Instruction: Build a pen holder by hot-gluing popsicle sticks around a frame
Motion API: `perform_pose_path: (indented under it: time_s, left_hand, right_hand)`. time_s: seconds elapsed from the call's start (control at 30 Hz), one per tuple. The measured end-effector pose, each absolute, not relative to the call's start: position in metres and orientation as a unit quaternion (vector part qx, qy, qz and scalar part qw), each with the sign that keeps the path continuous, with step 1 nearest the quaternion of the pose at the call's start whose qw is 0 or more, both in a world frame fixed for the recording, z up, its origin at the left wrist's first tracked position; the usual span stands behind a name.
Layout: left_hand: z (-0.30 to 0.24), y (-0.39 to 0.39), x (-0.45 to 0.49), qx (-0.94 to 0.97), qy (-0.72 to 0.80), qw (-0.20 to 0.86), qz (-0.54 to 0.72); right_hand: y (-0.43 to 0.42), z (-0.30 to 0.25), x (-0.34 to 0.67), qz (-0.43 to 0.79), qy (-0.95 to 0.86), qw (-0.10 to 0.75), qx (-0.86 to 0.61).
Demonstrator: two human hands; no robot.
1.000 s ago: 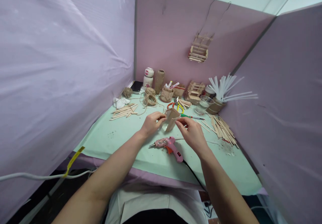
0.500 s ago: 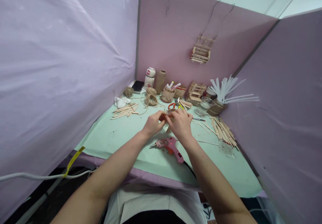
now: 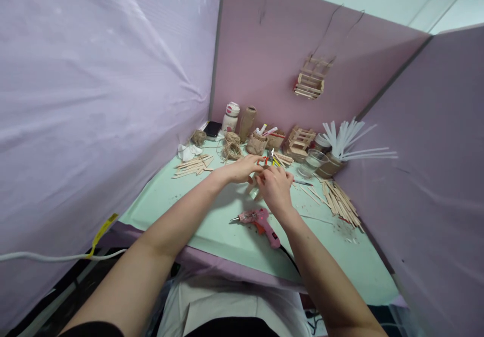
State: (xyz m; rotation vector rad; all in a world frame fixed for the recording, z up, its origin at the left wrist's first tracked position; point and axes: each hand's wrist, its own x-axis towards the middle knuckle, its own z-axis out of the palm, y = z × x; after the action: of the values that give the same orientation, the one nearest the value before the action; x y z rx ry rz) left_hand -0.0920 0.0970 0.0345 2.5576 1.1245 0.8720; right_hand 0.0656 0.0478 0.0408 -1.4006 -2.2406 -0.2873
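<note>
A small brown and see-through craft piece point(image 3: 254, 191) stands on the table under my hands, mostly hidden by them. My right hand point(image 3: 275, 186) is closed, its fingers curled onto the top of this piece. Stretched across its far left side is my left hand point(image 3: 244, 169), fingers extended and thumb apart; whether it touches the piece is hard to see. Just past the fingertips lie pliers point(image 3: 270, 156) with red handles and another tool with yellow handles point(image 3: 277, 161). A pink glue gun point(image 3: 257, 221) rests nearer my body, nozzle to the left.
Wooden sticks lie at left point(image 3: 193, 165) and right point(image 3: 342, 203). Twine balls point(image 3: 231, 146), a white bottle point(image 3: 230, 117), a pen cup point(image 3: 257, 144), a clear cup point(image 3: 313, 163) and white glue sticks point(image 3: 342, 137) line the back. A small wooden frame point(image 3: 310, 86) hangs on the wall.
My left hand has come off its pinch beside the right hand and reached forward over the piece, with fingers stretched. My right hand stays on it. The view has shifted slightly.
</note>
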Motion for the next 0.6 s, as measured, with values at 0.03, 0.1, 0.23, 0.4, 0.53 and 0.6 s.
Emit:
perform_pose_path:
  time_s: [0.03, 0.1, 0.23, 0.4, 0.53, 0.6]
  left_hand:
    - [0.036, 0.1, -0.09, 0.881, 0.369, 0.124, 0.269]
    - [0.039, 0.105, -0.087, 0.899, 0.351, 0.161, 0.205]
    - [0.041, 0.111, -0.083, 0.899, 0.357, 0.199, 0.16]
    - [0.041, 0.113, -0.077, 0.897, 0.374, 0.201, 0.125]
    - [0.044, 0.11, -0.073, 0.89, 0.4, 0.19, 0.107]
    - [0.046, 0.107, -0.072, 0.886, 0.413, 0.184, 0.101]
  right_hand:
    - [0.049, 0.042, 0.065, -0.102, -0.819, 0.235, -0.513]
    - [0.05, 0.042, 0.065, -0.1, -0.819, 0.227, -0.517]
    - [0.054, 0.043, 0.067, -0.103, -0.821, 0.216, -0.518]
    - [0.056, 0.045, 0.07, -0.101, -0.823, 0.184, -0.528]
    - [0.057, 0.046, 0.071, -0.111, -0.834, 0.192, -0.506]
    - [0.057, 0.045, 0.071, -0.113, -0.839, 0.2, -0.494]
